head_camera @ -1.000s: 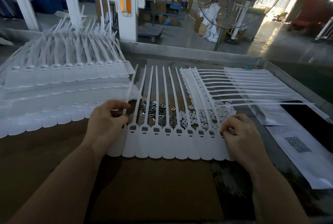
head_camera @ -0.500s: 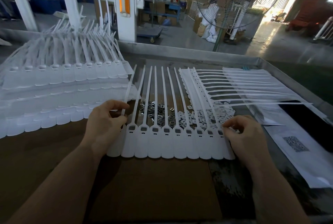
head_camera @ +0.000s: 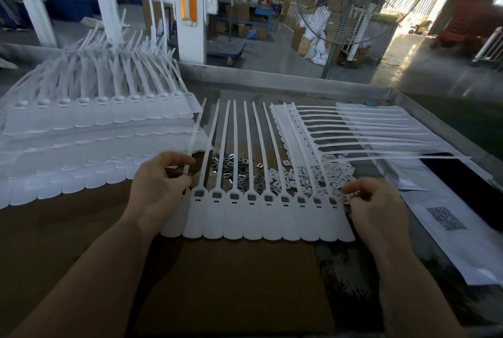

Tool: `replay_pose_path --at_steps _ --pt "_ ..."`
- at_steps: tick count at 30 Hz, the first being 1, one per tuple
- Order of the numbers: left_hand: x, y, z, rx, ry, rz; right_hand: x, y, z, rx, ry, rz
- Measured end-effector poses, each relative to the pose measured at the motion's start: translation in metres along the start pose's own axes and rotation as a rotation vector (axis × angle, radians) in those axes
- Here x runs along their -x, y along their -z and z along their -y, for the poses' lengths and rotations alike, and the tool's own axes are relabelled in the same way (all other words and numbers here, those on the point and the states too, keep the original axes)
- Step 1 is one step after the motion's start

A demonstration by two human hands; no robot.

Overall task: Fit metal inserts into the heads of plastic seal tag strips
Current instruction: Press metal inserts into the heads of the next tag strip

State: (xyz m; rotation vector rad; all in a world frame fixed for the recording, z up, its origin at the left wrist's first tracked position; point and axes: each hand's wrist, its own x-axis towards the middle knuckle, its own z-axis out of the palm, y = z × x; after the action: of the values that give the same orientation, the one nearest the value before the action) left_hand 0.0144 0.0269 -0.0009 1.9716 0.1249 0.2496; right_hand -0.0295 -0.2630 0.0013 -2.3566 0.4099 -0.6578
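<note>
A joined row of white seal tag strips [head_camera: 255,218] lies flat in front of me, heads in a line and tails pointing away. My left hand [head_camera: 159,188] pinches the tail of the leftmost strip near its head. My right hand [head_camera: 375,207] rests with curled fingers at the row's right end, fingertips at the last head; something small and dark shows at them, but I cannot tell what. A heap of small metal inserts [head_camera: 236,169] lies under the tails, with a heap of white plastic pieces [head_camera: 307,174] to its right.
Stacked rows of strips [head_camera: 81,130] fill the left of the table. Another row [head_camera: 353,130] lies sideways at the right back. Papers with a QR code [head_camera: 446,218] sit at the right. A raised metal rim [head_camera: 424,109] borders the table. Brown cardboard [head_camera: 231,283] covers the near side.
My right hand's fingers have lifted slightly at the right end of the row. My left hand keeps its pinch on the leftmost tail. The view has shifted a little.
</note>
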Motion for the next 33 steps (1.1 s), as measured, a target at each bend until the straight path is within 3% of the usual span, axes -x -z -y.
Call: replay_pose_path --at_steps 11,33 --pt "0.0003 -0.0003 0.0020 0.020 -0.010 0.004 0.0029 0.0013 0.0008 0.264 -0.035 0.055" --pt "-0.0011 0.0007 0.0041 0.043 -0.026 0.005 0.0056 0.0003 0.0069 0.262 -0.043 0.057"
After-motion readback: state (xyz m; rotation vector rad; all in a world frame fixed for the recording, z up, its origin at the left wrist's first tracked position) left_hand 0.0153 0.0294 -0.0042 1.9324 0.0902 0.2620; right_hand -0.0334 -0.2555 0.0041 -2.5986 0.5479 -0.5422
